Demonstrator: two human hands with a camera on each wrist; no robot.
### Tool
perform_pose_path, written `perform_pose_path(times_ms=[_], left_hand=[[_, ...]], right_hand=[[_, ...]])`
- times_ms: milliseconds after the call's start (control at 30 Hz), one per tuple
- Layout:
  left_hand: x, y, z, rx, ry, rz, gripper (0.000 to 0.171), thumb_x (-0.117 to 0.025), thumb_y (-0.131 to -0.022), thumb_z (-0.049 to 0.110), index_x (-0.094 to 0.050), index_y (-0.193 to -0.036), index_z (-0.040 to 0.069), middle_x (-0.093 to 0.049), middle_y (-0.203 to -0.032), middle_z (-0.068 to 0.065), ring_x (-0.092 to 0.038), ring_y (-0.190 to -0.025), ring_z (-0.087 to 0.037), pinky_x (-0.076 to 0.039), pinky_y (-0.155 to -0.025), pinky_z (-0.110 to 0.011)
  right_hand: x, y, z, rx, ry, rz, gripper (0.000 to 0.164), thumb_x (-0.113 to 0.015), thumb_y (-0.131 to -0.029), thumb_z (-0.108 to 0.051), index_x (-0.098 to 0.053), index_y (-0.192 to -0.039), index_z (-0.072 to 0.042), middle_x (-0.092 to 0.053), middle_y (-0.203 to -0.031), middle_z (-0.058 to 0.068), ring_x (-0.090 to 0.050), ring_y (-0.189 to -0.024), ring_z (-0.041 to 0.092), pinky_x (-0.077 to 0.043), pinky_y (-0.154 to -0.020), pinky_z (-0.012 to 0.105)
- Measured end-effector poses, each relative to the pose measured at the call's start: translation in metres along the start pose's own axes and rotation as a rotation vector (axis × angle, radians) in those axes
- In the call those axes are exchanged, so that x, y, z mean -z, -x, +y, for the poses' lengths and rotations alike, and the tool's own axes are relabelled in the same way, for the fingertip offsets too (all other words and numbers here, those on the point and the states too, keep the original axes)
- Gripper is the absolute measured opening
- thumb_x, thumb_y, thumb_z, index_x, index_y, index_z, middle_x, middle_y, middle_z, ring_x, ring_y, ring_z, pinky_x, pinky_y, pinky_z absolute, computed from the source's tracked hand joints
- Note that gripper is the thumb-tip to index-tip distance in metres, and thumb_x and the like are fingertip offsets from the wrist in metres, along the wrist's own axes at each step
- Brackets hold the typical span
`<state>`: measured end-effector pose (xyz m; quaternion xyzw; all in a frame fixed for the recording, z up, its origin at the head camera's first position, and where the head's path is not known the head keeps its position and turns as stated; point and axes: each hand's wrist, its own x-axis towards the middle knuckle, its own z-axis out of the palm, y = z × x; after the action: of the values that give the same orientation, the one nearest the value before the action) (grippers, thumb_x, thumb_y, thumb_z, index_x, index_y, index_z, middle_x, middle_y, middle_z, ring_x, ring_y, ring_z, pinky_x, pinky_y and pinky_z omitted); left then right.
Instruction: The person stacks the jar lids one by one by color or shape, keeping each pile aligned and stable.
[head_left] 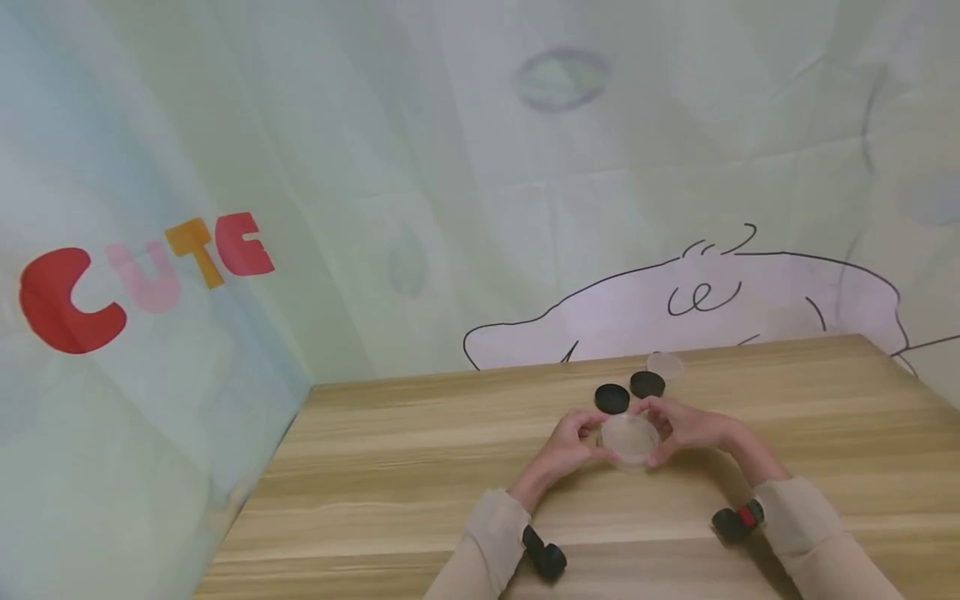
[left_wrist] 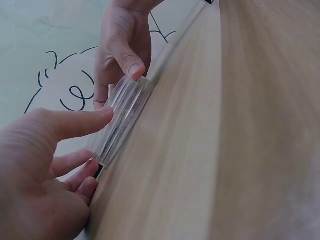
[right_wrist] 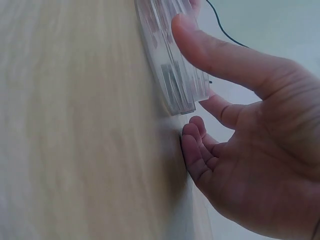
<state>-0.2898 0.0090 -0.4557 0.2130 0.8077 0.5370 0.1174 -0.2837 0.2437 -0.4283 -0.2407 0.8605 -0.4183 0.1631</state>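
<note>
A stack of clear, round, shallow plastic pieces (head_left: 630, 440) is at the table's middle right, on or just above the wood. Their ridged edges show side-on in the left wrist view as a clear stack (left_wrist: 125, 117). My left hand (head_left: 570, 446) grips its left side, thumb on the near edge and fingers round the far edge. From the right, my right hand (head_left: 686, 429) holds it the same way; in the right wrist view, its thumb (right_wrist: 215, 50) lies against the clear edge. Whether the pieces are joined, I cannot tell.
Just behind the hands lie two black round lid-like discs, one on the left (head_left: 612, 398) and one on the right (head_left: 647, 385). Another clear disc (head_left: 665, 365) lies near the back edge of the wooden table (head_left: 375, 475). A printed cloth (head_left: 420, 208) hangs behind.
</note>
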Motion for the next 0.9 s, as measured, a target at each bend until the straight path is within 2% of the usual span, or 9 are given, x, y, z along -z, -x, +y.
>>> perform_pose_path(times_ms=[500,667,800,900], left_hand=[[0.007,0.001,-0.004,-0.003,-0.034,0.004,0.052,-0.081,-0.077,0.011,-0.062,-0.125,0.005,-0.056,-0.121,-0.006,-0.048,-0.110,-0.011,-0.040,-0.100,-0.030],[0.009,0.001,-0.005,-0.003,-0.035,0.013,0.053,-0.081,-0.077,0.012,-0.062,-0.126,0.005,-0.056,-0.121,-0.005,-0.048,-0.110,-0.011,-0.040,-0.101,-0.030],[0.010,0.002,-0.006,0.016,-0.019,0.034,0.054,-0.081,-0.076,0.013,-0.062,-0.126,0.006,-0.056,-0.120,-0.004,-0.048,-0.107,-0.011,-0.040,-0.098,-0.030],[0.009,0.001,-0.007,0.024,0.049,0.102,0.051,-0.079,-0.078,0.010,-0.063,-0.126,0.007,-0.055,-0.124,-0.008,-0.048,-0.107,-0.014,-0.042,-0.094,-0.031]], right_hand=[[0.002,-0.010,0.005,0.026,0.012,-0.029,0.073,-0.084,-0.073,-0.016,-0.042,-0.130,0.000,-0.051,-0.115,0.019,-0.048,-0.103,0.025,-0.040,-0.085,0.037],[0.003,-0.014,0.009,0.043,-0.007,-0.046,0.073,-0.084,-0.074,-0.018,-0.042,-0.130,0.000,-0.052,-0.115,0.019,-0.048,-0.102,0.022,-0.041,-0.085,0.033],[0.008,-0.015,0.018,0.051,-0.086,-0.044,0.068,-0.077,-0.080,-0.018,-0.039,-0.132,0.004,-0.052,-0.117,0.020,-0.049,-0.102,0.019,-0.043,-0.085,0.027],[0.013,-0.012,0.025,0.014,-0.149,-0.003,0.062,-0.069,-0.088,-0.019,-0.035,-0.133,0.006,-0.052,-0.121,0.023,-0.050,-0.104,0.016,-0.044,-0.086,0.026]])
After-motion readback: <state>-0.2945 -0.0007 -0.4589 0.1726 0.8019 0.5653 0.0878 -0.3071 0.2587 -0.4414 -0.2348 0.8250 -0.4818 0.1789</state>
